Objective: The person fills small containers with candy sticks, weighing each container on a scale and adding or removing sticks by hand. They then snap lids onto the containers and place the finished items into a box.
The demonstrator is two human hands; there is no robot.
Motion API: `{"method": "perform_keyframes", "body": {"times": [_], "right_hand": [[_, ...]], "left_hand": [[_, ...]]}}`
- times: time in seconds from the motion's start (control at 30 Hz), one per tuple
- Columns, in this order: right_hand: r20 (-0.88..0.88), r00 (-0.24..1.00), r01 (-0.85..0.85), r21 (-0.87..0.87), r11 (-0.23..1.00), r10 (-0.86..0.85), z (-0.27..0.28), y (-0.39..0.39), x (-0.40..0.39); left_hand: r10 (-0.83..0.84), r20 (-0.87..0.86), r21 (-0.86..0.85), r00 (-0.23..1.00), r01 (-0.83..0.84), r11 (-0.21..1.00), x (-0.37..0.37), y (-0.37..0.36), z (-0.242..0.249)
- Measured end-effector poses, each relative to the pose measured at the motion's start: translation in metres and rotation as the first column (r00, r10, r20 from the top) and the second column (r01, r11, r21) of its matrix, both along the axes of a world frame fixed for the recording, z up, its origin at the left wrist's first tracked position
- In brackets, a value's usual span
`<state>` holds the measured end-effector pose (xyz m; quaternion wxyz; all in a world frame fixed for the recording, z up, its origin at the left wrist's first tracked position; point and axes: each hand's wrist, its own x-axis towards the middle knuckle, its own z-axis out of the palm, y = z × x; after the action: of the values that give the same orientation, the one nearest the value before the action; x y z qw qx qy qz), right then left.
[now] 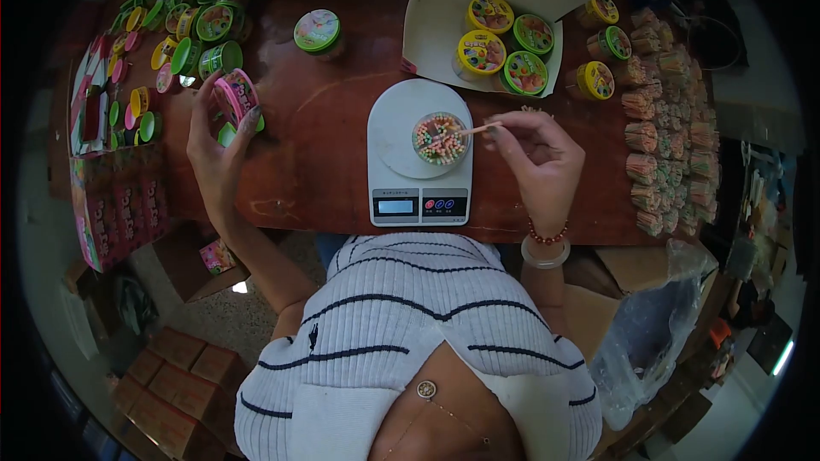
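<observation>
On a white kitchen scale (395, 172) stands a round clear cup (442, 138) packed with thin sticks with coloured ends. My right hand (542, 158), closed in a pinch, holds a thin pale stick (480, 129) that reaches over the cup's rim from the right. To the left, my left hand (219, 141) grips a round pink lid (237, 96) between thumb and fingers, tilted on edge. Part of a bright green lid (227, 134) shows just below it, partly hidden by the hand.
Yellow and green lidded tubs (481, 53) sit in an open white box. Bundles of sticks (658, 145) are stacked at the right. Loose lids and tubs (205, 30) are heaped at the far left, above a pink printed carton (120, 205). One green-lidded tub (317, 32) stands alone.
</observation>
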<state>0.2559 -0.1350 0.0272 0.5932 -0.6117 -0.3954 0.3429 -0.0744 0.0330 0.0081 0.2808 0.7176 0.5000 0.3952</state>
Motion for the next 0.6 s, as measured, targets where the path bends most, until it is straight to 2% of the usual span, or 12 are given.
{"method": "perform_keyframes", "body": {"times": [0.03, 0.1, 0.23, 0.3, 0.43, 0.5, 0.6], "right_hand": [[0.003, 1.0, -0.003, 0.003, 1.0, 0.002, -0.003, 0.004, -0.004], [0.027, 0.997, -0.073, -0.098, 0.992, 0.076, -0.005, 0.01, -0.009], [0.045, 0.995, -0.078, -0.143, 0.987, 0.085, -0.005, 0.018, -0.012], [0.144, 0.989, -0.015, -0.119, 0.993, 0.032, -0.009, 0.017, -0.01], [0.249, 0.966, -0.051, -0.103, 0.993, 0.075, -0.011, 0.014, -0.004], [0.369, 0.923, -0.082, -0.101, 0.991, 0.114, -0.015, 0.015, -0.003], [0.456, 0.881, -0.08, -0.128, 0.989, 0.13, -0.014, 0.018, -0.006]], "left_hand": [[-0.002, 0.002, -0.001, 1.0, 0.002, 1.0, 0.0, 0.0, 0.001], [0.008, 0.008, 0.005, 1.0, -0.008, 1.0, -0.002, -0.002, 0.002], [0.045, -0.033, 0.027, 0.998, -0.045, 0.999, -0.013, -0.004, -0.002], [0.05, 0.002, 0.004, 0.999, -0.05, 0.999, -0.016, -0.005, -0.005], [0.049, 0.024, -0.012, 0.998, -0.049, 0.999, -0.02, -0.003, -0.009], [0.048, 0.012, -0.008, 0.999, -0.048, 0.999, -0.019, -0.003, -0.009], [0.042, 0.002, -0.006, 0.999, -0.042, 0.999, -0.017, -0.003, -0.007]]}}
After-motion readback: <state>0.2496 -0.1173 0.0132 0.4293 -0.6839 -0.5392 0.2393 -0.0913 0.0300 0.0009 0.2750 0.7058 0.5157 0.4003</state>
